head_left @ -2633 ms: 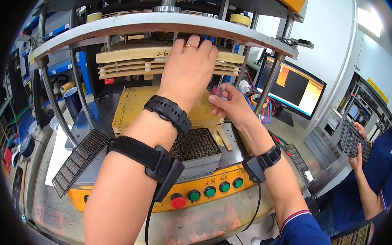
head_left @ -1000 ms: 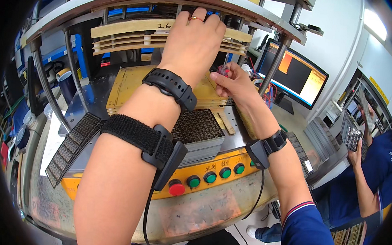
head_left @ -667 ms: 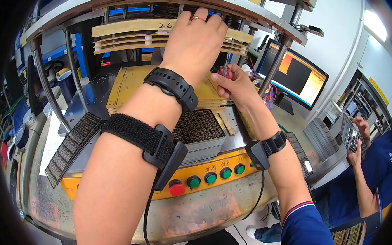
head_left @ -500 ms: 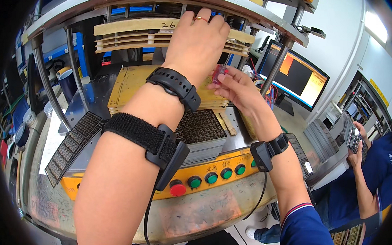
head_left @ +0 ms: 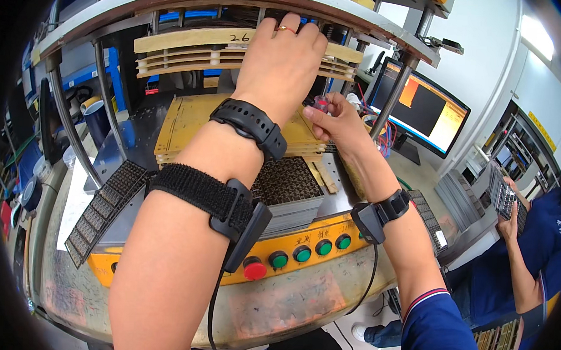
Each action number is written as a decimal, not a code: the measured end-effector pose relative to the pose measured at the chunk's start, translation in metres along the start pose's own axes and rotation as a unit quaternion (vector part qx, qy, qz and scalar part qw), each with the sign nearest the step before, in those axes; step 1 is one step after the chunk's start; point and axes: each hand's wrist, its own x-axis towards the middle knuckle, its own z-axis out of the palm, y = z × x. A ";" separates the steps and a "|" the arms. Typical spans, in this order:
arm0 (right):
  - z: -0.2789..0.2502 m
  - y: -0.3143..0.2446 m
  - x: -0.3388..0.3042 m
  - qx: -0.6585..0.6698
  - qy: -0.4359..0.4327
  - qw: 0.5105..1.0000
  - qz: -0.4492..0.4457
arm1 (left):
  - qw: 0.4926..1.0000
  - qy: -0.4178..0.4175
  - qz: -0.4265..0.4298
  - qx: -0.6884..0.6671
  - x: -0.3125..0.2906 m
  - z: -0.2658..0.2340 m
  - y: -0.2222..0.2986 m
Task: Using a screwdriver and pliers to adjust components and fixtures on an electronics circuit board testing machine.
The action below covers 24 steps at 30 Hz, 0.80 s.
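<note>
My left hand (head_left: 284,53) reaches up to the beige upper plate assembly (head_left: 186,44) under the press head. Its fingers bend over the top edge of that plate, and the fingertips are hidden behind it. Just right of and below it, my right hand (head_left: 342,124) is closed around a screwdriver (head_left: 322,102) with a translucent red handle. The shaft points upward toward the plate assembly; its tip cannot be made out. Beneath both hands lies a yellow base plate (head_left: 189,121). In front of that sits a stack of dark gridded sheets (head_left: 289,183).
Metal posts (head_left: 396,95) flank the work. A yellow control panel (head_left: 226,276) with a red button (head_left: 254,269) and several green ones runs along the front. Gridded panels (head_left: 100,214) lean at the left. A monitor (head_left: 421,109) and a co-worker (head_left: 508,254) holding panels are at right.
My right hand has turned about the screwdriver handle and shifted slightly; less of the red handle shows. The left hand stays at the plate, almost unmoved.
</note>
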 end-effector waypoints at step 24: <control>0.014 -0.006 -0.008 0.255 -0.001 0.967 -0.005 | 1.000 -0.005 -0.002 -0.001 0.000 0.002 0.001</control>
